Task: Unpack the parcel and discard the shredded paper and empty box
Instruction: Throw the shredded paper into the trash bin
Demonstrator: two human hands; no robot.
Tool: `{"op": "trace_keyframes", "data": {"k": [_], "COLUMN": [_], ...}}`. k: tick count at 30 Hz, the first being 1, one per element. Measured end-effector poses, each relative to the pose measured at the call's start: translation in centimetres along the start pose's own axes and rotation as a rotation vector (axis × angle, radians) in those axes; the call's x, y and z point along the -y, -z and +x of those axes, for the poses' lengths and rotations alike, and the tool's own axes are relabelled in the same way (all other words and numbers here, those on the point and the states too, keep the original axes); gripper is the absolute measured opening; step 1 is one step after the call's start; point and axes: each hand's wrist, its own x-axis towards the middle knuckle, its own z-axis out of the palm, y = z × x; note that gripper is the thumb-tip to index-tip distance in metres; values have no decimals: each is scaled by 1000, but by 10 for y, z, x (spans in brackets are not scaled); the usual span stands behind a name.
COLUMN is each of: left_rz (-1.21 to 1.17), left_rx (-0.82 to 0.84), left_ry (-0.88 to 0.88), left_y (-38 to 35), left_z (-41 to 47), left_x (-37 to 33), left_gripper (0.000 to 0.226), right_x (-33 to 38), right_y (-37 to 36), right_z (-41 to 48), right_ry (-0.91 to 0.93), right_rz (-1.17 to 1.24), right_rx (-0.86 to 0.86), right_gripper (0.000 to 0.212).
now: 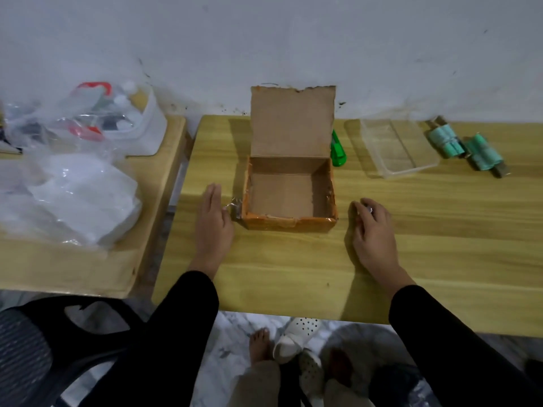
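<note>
Left hand (213, 221) flat, fingers spread, just left of box (289, 198); right hand (371, 227) loosely curled, holding nothing clear, just right | box emptied, lid up, mid-table | step: discarding | next: grasp both sides, lift.

Wooden table (293, 274) bears open box (289, 198), perhaps batteries (467, 149).

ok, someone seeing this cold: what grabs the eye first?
The open box at mid-table, flap up against the wall, visibly empty inside. The left hand and right hand rest on the table either side of it. Then the plastic bags piled on the table to the left.
</note>
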Motion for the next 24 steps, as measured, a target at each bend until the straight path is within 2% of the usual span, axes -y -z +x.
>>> {"op": "trace_keyframes", "data": {"k": [4, 8, 11, 13, 19, 24], "left_rz": [-69, 13, 123, 170, 66, 31], "left_rx": [208, 256, 235, 199, -18, -55], "left_ry": [-140, -186, -167, -114, 40, 111], "left_y": [-5, -6, -7, -10, -29, -54], "left_z": [7, -10, -29, -47, -111, -147], "left_x": [9, 13, 9, 2, -28, -66], "left_gripper": [53, 45, 36, 39, 40, 43], "right_x": [-5, -10, -14, -16, -28, -54], "right_y": [5, 9, 12, 15, 27, 45], "right_z": [-2, -4, -5, -7, -26, -39], "right_ry": [51, 89, 113, 136, 210, 209], "right_rz": [-4, 6, 16, 20, 14, 6], "right_rx": [16, 50, 80, 98, 158, 203], "right_gripper": [39, 38, 38, 38, 39, 43]}}
